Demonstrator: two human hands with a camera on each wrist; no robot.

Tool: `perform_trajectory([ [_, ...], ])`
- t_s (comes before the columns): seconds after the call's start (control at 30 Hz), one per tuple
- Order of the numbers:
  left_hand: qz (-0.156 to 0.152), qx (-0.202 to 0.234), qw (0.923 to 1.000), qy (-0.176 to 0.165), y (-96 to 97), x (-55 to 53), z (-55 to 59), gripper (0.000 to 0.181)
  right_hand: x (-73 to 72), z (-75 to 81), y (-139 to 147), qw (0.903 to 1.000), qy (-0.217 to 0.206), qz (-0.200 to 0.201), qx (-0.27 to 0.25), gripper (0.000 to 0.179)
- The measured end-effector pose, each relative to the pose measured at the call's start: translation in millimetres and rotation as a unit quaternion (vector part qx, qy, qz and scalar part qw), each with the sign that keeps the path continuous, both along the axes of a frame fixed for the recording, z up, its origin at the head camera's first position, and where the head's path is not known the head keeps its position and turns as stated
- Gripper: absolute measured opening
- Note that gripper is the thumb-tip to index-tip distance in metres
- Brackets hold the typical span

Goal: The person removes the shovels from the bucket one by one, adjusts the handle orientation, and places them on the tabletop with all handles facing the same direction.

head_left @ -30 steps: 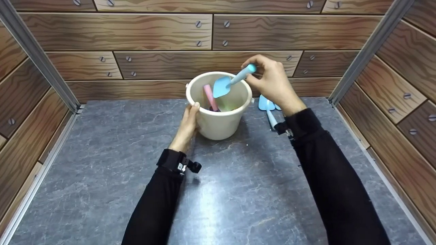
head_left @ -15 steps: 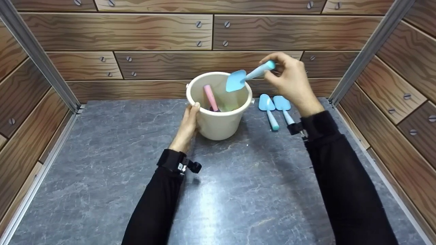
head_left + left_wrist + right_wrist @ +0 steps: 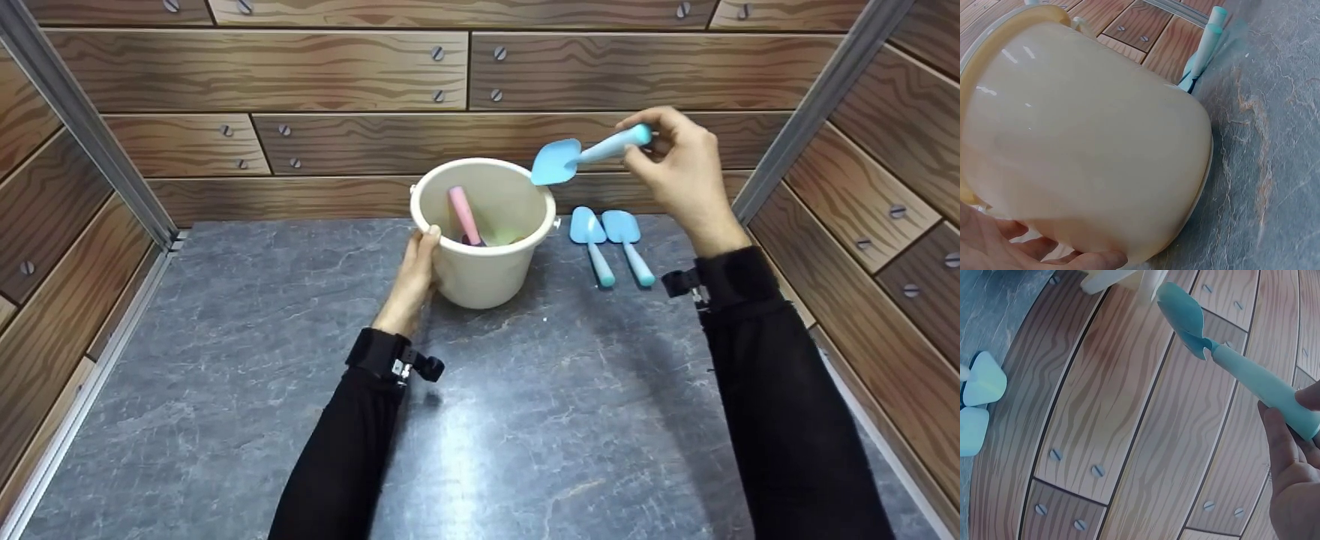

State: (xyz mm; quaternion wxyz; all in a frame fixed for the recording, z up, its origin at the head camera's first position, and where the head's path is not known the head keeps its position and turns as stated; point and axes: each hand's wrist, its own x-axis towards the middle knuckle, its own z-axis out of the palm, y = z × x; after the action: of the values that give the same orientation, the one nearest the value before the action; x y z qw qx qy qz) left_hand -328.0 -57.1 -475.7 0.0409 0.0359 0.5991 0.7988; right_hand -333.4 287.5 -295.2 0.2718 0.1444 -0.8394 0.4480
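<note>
In the head view my right hand (image 3: 681,161) pinches the pale blue handle of a small garden trowel (image 3: 559,161). Its pointed blade aims left, over the right part of the bucket's rim. The right wrist view shows the same trowel (image 3: 1252,377) gripped near its handle end between thumb and fingers. My left hand (image 3: 412,277) holds the left side of a cream bucket (image 3: 484,274), thumb at the rim; in the left wrist view several fingers (image 3: 1089,260) lie against its wall. Inside the bucket leans a pink handle (image 3: 463,214); whatever it belongs to is mostly hidden.
Right of the bucket, two more blue trowels, a left one (image 3: 592,244) and a right one (image 3: 628,244), lie side by side on the grey marbled surface (image 3: 262,337). Wood-patterned walls (image 3: 337,142) enclose the back and sides, with metal posts (image 3: 802,97) at the corners.
The right hand has moved to the right and slightly up, carrying the trowel from over the bucket's opening to its right edge. Both lying trowels are now uncovered. The left hand and bucket stayed still.
</note>
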Motion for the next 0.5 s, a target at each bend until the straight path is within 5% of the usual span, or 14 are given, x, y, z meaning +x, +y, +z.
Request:
perform_trajectory([
  [0.5,-0.003,-0.014,0.9999,-0.001,-1.4,2.0,0.1,0.089,-6.3,-10.7,25,0.9985,0.012,-0.038,-0.037,0.030],
])
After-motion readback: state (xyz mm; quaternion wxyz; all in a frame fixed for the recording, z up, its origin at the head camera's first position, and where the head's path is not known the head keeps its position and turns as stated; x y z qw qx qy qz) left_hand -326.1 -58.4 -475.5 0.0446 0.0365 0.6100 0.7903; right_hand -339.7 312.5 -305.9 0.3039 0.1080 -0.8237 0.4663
